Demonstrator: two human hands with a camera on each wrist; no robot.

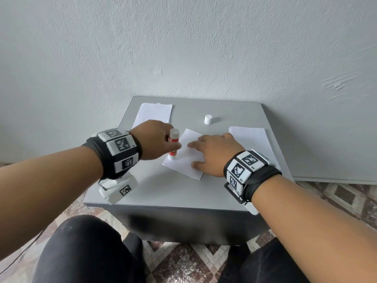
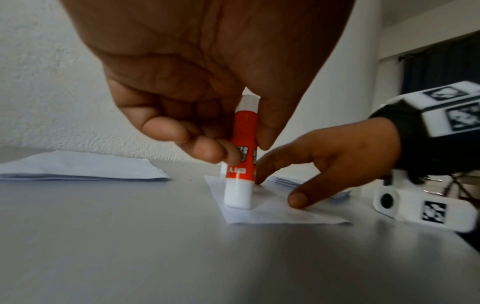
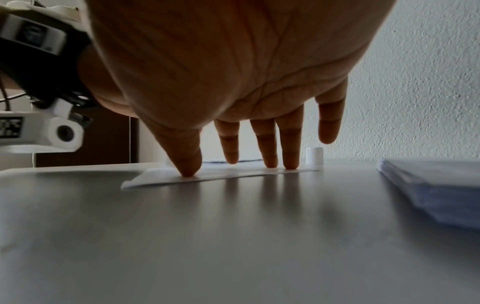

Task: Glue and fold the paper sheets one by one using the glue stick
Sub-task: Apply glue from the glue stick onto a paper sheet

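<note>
A single white paper sheet (image 1: 183, 160) lies in the middle of the grey table (image 1: 173, 193). My left hand (image 1: 157, 139) grips a red and white glue stick (image 1: 173, 144), held upside down with its tip pressed on the sheet's left part (image 2: 259, 209). In the left wrist view the glue stick (image 2: 241, 156) stands between thumb and fingers. My right hand (image 1: 212, 152) lies with straight, spread fingers (image 3: 270, 148) pressing the sheet (image 3: 221, 176) flat on its right side. The thumb (image 3: 187, 160) also presses the paper.
The white cap (image 1: 208, 119) of the glue stick stands at the back of the table. A stack of sheets (image 1: 251, 139) lies at the right, another stack of paper (image 1: 153, 115) at the back left. A wall rises right behind the table.
</note>
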